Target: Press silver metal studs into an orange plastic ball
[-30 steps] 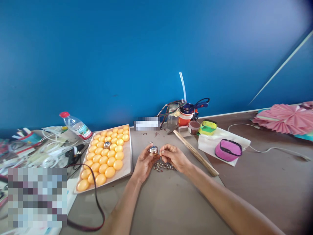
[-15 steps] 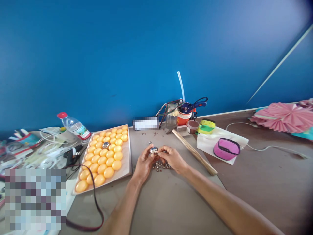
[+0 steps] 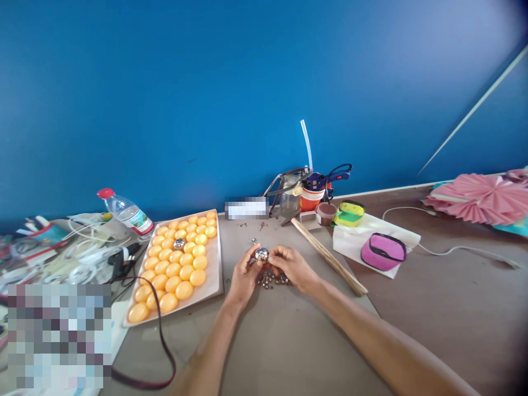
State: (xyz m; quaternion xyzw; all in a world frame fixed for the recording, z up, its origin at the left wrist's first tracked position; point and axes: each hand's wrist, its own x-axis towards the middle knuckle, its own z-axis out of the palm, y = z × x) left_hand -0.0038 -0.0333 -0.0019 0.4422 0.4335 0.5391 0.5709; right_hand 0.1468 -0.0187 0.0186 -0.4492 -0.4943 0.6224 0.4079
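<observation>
In the head view, a ball covered in shiny silver pieces (image 3: pixel 262 254) is in the fingers of my left hand (image 3: pixel 242 279), above the table. My right hand (image 3: pixel 293 267) is closed in a pinch at the ball's right side; anything between its fingertips is too small to make out. Just below both hands lies a pile of small shiny pieces (image 3: pixel 266 281), partly hidden by the right hand. To the left, a white tray (image 3: pixel 213 275) carries rows of orange balls (image 3: pixel 172 268). Another silver-covered ball (image 3: pixel 179 243) sits among them.
A bundle of thin sticks (image 3: pixel 330 256) lies right of my hands. Behind stand a glass jar (image 3: pixel 290 201) and an orange cup (image 3: pixel 311 201). A purple container (image 3: pixel 383 253) rests on white paper. At left are a bottle (image 3: pixel 131 216), tangled cables and a dark cord (image 3: pixel 165 344).
Both hands stay over the pile with the silver ball between them. The fingers and the ball have shifted very slightly; the whole view has moved a touch.
</observation>
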